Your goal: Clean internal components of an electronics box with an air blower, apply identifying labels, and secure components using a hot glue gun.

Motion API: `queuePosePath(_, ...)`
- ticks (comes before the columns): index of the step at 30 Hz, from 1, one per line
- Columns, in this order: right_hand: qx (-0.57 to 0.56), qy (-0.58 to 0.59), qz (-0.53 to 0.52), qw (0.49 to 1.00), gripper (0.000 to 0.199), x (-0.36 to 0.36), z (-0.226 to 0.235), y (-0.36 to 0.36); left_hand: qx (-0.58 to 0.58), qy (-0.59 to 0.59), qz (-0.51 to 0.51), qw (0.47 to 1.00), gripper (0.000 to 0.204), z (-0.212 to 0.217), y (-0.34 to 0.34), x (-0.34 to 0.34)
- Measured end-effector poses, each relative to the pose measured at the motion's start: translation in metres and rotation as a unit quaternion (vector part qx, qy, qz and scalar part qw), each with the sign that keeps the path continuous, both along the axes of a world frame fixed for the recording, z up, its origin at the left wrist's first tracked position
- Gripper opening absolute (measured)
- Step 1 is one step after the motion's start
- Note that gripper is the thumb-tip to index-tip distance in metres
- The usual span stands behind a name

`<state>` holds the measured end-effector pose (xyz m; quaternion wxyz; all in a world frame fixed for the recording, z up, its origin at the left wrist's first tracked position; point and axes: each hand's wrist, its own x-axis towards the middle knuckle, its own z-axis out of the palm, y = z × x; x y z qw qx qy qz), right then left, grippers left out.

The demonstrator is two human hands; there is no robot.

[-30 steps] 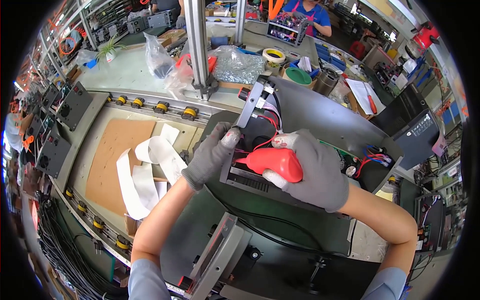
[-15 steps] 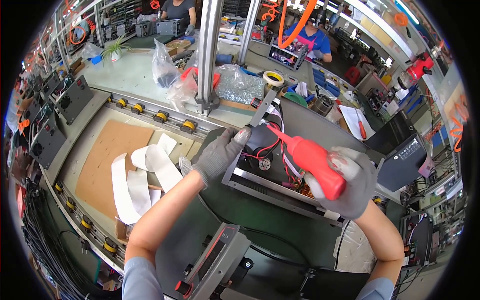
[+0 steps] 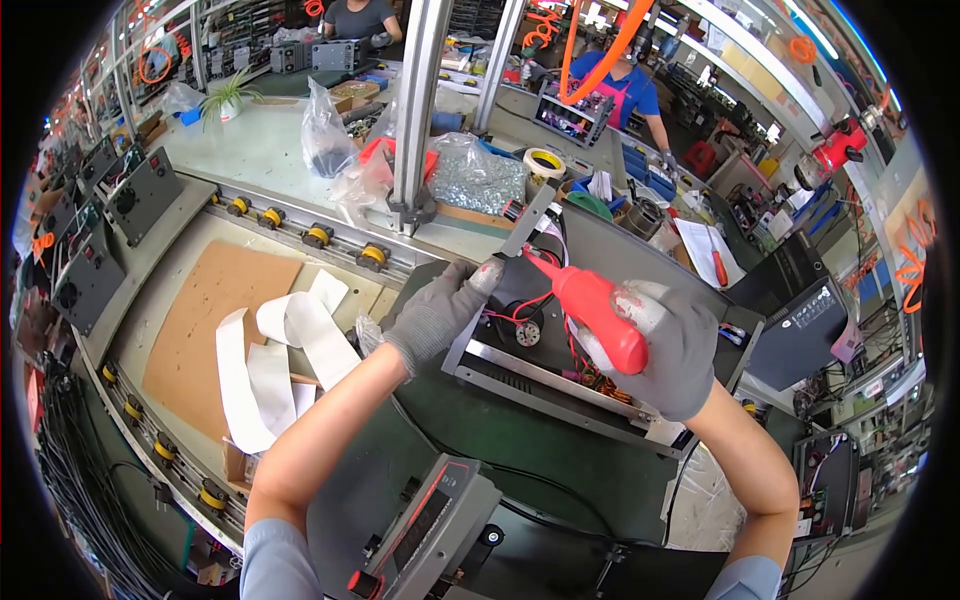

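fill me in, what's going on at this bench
A person in grey gloves is working at an open metal casing with loose wires inside. The left hand holds the lower end of the narrow grey panel at the casing's end. The right hand grips a red tapered tool, its thin tip at or very near the wiring behind that panel; actual contact is hard to tell. Another panel with a red knob sits nearer the person, untouched.

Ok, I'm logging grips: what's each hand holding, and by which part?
Right hand: a red bottle, by its thick end. Left hand: the grey panel, pinched at its near end.
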<state>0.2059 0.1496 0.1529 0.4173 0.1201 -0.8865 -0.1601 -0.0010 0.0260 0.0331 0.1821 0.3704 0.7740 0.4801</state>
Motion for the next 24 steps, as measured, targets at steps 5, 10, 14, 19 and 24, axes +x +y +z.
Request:
queuePosePath(5, 0.042, -0.002, -0.013, 0.999, 0.056, -0.004, 0.000, -0.002, 0.004, -0.005, -0.006, 1.000, 0.088, 0.012, -0.005, 0.006)
queuePosePath(10, 0.117, -0.042, -0.007, 0.992, 0.063, 0.020, 0.020, -0.013, 0.026, 0.006, -0.012, 1.000, 0.082, 0.017, -0.010, 0.007)
queuePosePath(14, 0.043, -0.026, 0.017, 0.999, 0.067, 0.040, 0.031, -0.025, 0.049, 0.035, -0.015, 0.998, 0.074, 0.008, -0.014, 0.010)
queuePosePath(19, -0.043, 0.016, 0.004, 0.999, 0.065, 0.029, 0.034, -0.022, 0.049, 0.031, -0.013, 0.998, 0.070, -0.004, -0.024, 0.017)
queuePosePath(24, -0.051, 0.015, 0.019, 0.998, 0.060, 0.019, 0.034, -0.018, 0.061, 0.048, -0.022, 0.997, 0.065, -0.007, -0.034, 0.021)
